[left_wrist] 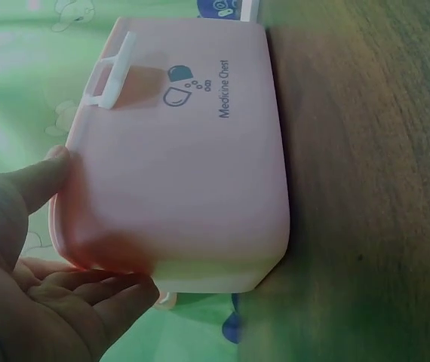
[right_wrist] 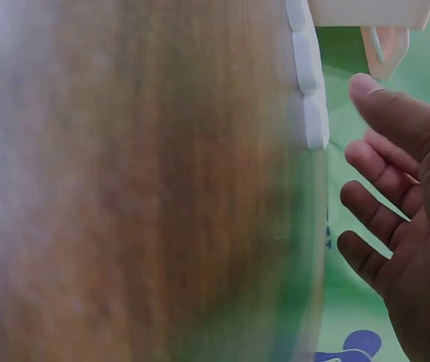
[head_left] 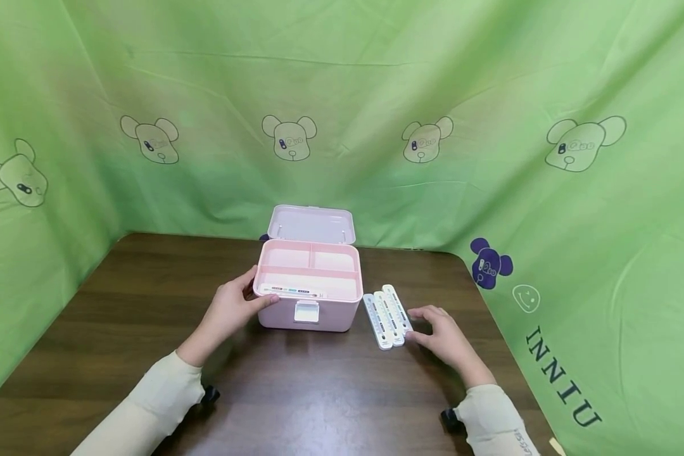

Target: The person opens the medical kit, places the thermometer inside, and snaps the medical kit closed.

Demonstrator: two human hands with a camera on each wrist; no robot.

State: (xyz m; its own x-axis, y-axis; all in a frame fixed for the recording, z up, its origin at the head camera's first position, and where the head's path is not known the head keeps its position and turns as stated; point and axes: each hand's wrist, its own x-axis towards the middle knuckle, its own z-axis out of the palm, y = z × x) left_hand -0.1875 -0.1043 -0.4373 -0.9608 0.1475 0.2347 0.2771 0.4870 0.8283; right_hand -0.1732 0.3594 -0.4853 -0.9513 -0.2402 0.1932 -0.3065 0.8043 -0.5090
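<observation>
Head view, left hand (head_left: 230, 311) gripping pink box (head_left: 336, 315) (lid (head_left: 311, 225) raised), right hand (head_left: 443, 337) loose, near white cases (head_left: 387, 318).

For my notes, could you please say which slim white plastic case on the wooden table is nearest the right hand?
The rightmost case, beside the right hand; the middle case and left case lie closer to the pink plastic box.

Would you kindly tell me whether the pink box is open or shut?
The box is open: its lid is tilted back behind it, leaving the divided tray inside uncovered.
</observation>
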